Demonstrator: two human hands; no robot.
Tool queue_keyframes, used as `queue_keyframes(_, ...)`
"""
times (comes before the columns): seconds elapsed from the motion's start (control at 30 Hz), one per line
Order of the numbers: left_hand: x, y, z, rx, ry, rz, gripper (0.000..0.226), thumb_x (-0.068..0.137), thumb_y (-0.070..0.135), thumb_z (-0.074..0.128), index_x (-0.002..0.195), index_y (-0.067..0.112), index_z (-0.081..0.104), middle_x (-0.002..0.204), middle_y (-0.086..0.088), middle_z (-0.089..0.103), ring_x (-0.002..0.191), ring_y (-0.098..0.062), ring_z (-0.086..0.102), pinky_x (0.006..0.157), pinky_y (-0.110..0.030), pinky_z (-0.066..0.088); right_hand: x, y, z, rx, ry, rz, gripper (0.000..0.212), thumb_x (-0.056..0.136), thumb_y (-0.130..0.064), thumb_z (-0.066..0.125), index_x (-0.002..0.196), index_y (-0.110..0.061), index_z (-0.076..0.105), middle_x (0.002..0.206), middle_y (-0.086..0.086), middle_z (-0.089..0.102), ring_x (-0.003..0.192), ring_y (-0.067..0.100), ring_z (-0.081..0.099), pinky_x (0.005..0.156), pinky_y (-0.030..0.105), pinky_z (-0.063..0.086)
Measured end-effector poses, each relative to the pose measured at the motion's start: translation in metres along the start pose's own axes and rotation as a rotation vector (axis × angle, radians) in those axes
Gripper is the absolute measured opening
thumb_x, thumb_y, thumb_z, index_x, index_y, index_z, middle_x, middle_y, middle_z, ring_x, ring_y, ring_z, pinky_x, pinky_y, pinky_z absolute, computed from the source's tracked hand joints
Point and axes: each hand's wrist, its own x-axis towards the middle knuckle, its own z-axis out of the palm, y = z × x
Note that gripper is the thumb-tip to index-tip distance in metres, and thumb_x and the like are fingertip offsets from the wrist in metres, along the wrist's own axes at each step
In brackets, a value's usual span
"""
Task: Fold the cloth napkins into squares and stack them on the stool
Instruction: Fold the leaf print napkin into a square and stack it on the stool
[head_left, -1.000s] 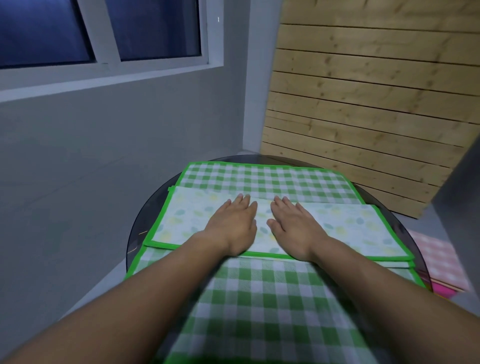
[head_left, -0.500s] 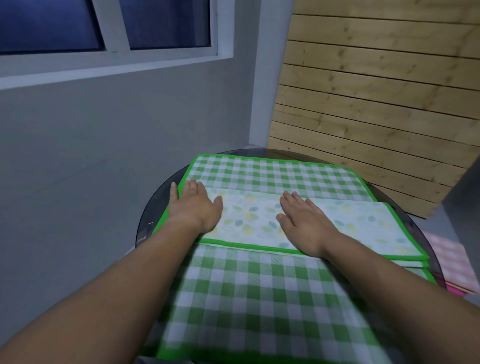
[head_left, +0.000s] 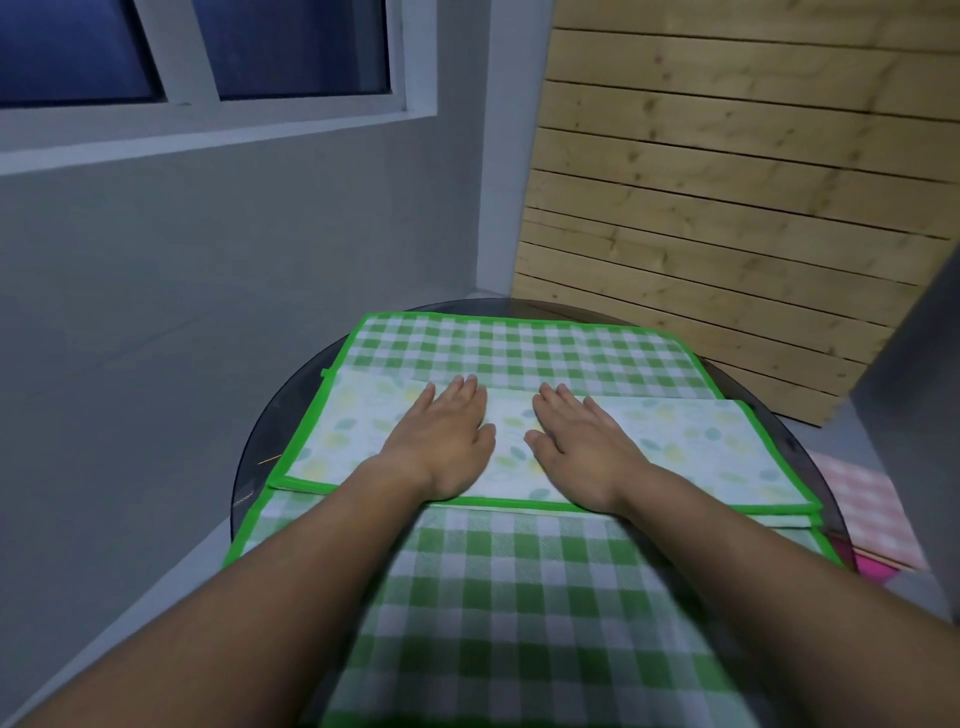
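1. Across the middle of the round surface (head_left: 291, 415), the folded napkin (head_left: 691, 447) lies as a long strip, its long axis running left to right, on a green checked cloth (head_left: 519, 353).
2. Left hand (head_left: 441, 447) and right hand (head_left: 582, 452) press flat at its centre, fingers (head_left: 462, 395) spread, gripping nothing.
3. Each end lies outward from its nearer hand; either could likely fold inward.
4. Pink napkins (head_left: 862, 509) lie beyond the right edge, on something hidden.

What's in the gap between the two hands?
Only napkin. In the head view the left hand and right hand lie flat, apart, and a bare strip of the folded leaf-print napkin shows between them.
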Motion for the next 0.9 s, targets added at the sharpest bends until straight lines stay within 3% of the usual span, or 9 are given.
queue_keyframes(0.17, 0.000, 0.001, 0.001, 0.018, -0.001, 0.000, 0.063, 0.105, 0.042, 0.015, 0.160, 0.014, -0.001, 0.168, 0.000, -0.009, 0.153, -0.010, -0.011, 0.125, -0.035, -0.007, -0.003, 0.009, -0.006, 0.028, -0.026, 0.022, 0.066, 0.103, -0.051, 0.019, 0.158, -0.019, 0.001, 0.165, -0.006, -0.008, 0.151, 0.008, -0.011, 0.122, 0.031, -0.007)
queue_keyframes(0.43, 0.001, 0.000, 0.003, 0.038, -0.001, 0.000, 0.063, 0.105, 0.044, 0.015, 0.160, 0.016, 0.000, 0.168, 0.001, -0.008, 0.153, -0.008, -0.010, 0.125, -0.034, -0.007, -0.043, 0.110, -0.030, -0.007, 0.018, 0.305, 0.070, 0.102, -0.053, 0.018, 0.157, -0.013, 0.002, 0.166, 0.003, -0.006, 0.152, 0.017, -0.007, 0.123, 0.035, -0.001)
queue_keyframes(0.67, 0.000, 0.002, 0.001, 0.004, -0.003, -0.010, 0.064, 0.105, 0.045, 0.019, 0.161, 0.018, 0.004, 0.168, 0.002, -0.005, 0.154, -0.009, -0.007, 0.124, -0.032, -0.004, -0.041, 0.115, -0.029, -0.009, 0.032, 0.300, 0.073, 0.101, -0.057, 0.017, 0.157, -0.013, 0.001, 0.166, 0.003, -0.006, 0.152, 0.019, -0.007, 0.123, 0.036, 0.000)
queue_keyframes(0.73, 0.000, 0.005, -0.004, -0.027, 0.001, -0.020, 0.062, 0.105, 0.045, 0.027, 0.159, 0.018, 0.017, 0.168, 0.002, 0.006, 0.154, -0.013, 0.003, 0.124, -0.033, 0.003, -0.042, 0.116, -0.029, -0.010, 0.041, 0.292, 0.074, 0.101, -0.057, 0.017, 0.157, -0.013, 0.002, 0.166, 0.004, -0.006, 0.152, 0.019, -0.007, 0.123, 0.036, 0.001)
queue_keyframes(0.77, 0.001, 0.006, -0.009, -0.049, 0.006, -0.030, 0.056, 0.104, 0.043, 0.033, 0.153, 0.016, 0.034, 0.165, 0.000, 0.022, 0.152, -0.019, 0.017, 0.122, -0.034, 0.014, -0.042, 0.116, -0.029, -0.010, 0.046, 0.288, 0.074, 0.101, -0.057, 0.018, 0.157, -0.013, 0.002, 0.166, 0.004, -0.006, 0.152, 0.019, -0.007, 0.123, 0.036, 0.001)
queue_keyframes(0.83, 0.005, 0.008, -0.020, -0.061, 0.047, -0.041, 0.034, 0.099, 0.040, 0.045, 0.117, 0.013, 0.055, 0.133, -0.001, 0.057, 0.122, -0.030, 0.050, 0.099, -0.038, 0.040, -0.043, 0.115, -0.029, 0.006, 0.045, 0.282, 0.074, 0.101, -0.057, 0.018, 0.157, -0.012, 0.002, 0.166, 0.004, -0.006, 0.152, 0.019, -0.007, 0.123, 0.036, 0.000)
queue_keyframes(0.87, 0.009, 0.009, -0.025, -0.046, 0.067, -0.042, 0.028, 0.097, 0.040, 0.049, 0.108, 0.014, 0.056, 0.118, -0.002, 0.060, 0.108, -0.029, 0.054, 0.089, -0.039, 0.044, -0.044, 0.114, -0.029, 0.016, 0.046, 0.278, 0.074, 0.101, -0.057, 0.019, 0.157, -0.012, 0.002, 0.165, 0.005, -0.006, 0.152, 0.019, -0.007, 0.123, 0.036, 0.000)
queue_keyframes(0.9, 0.013, 0.009, -0.030, -0.024, 0.073, -0.048, 0.028, 0.096, 0.040, 0.052, 0.111, 0.017, 0.056, 0.119, -0.001, 0.060, 0.106, -0.027, 0.055, 0.088, -0.039, 0.044, -0.045, 0.113, -0.030, 0.026, 0.054, 0.270, 0.074, 0.101, -0.057, 0.020, 0.157, -0.013, 0.004, 0.166, 0.005, -0.005, 0.152, 0.019, -0.007, 0.123, 0.036, 0.000)
